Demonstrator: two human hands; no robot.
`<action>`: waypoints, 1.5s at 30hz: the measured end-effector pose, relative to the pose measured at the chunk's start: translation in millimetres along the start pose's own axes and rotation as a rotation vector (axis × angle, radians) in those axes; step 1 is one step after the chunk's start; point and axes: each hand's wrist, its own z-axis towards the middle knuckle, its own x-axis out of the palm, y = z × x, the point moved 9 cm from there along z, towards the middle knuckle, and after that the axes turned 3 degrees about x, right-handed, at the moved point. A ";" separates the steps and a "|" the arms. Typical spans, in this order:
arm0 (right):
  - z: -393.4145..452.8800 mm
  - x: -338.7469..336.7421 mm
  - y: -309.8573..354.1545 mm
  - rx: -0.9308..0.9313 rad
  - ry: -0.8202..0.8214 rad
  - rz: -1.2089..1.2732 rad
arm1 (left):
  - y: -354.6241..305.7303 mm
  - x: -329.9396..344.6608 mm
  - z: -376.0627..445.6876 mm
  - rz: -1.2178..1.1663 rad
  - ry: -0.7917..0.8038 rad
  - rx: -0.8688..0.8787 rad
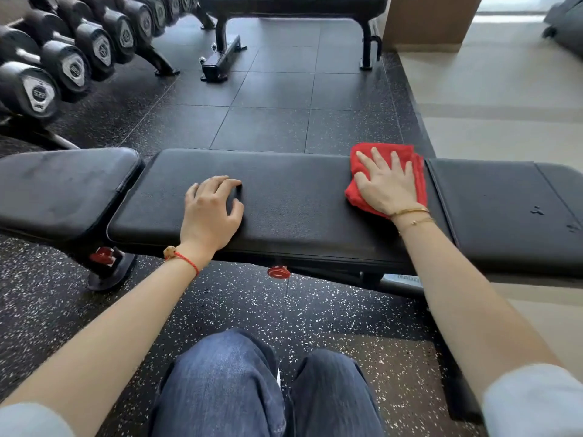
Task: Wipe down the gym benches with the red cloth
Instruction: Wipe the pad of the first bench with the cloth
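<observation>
Red cloth (361, 197) lies at the middle pad's (293, 197) right end, my right hand (389, 184) spread flat on it to wipe; my left hand (213, 209), fingers loosely curled, braces me on the pad

Bright daylight, wide-angle edge distortion

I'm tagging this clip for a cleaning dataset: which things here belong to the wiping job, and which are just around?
Job: red cloth, right hand pressing it, left hand, near bench, far bench.
Around: dumbbells, cardboard box.
</observation>
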 end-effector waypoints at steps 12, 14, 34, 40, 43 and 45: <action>-104.9 4.7 -2.7 -0.223 -0.092 -0.004 | -6.7 -4.9 -3.0 0.017 0.056 0.010; -86.6 0.8 -32.5 -0.107 -0.090 -0.020 | -8.7 -4.7 -2.2 0.005 0.052 0.012; -58.9 3.9 -29.5 -0.124 -0.046 -0.004 | -60.0 18.9 13.6 -0.080 0.088 -0.049; 15.0 1.0 13.6 -0.013 -0.010 0.008 | -61.6 16.1 15.5 -0.082 0.073 -0.055; -5.4 12.1 71.1 -0.195 0.008 -0.006 | -60.2 15.1 16.1 -0.087 0.062 -0.059; -33.7 17.1 88.4 -0.304 0.001 -0.019 | -59.6 14.3 16.1 -0.089 0.056 -0.055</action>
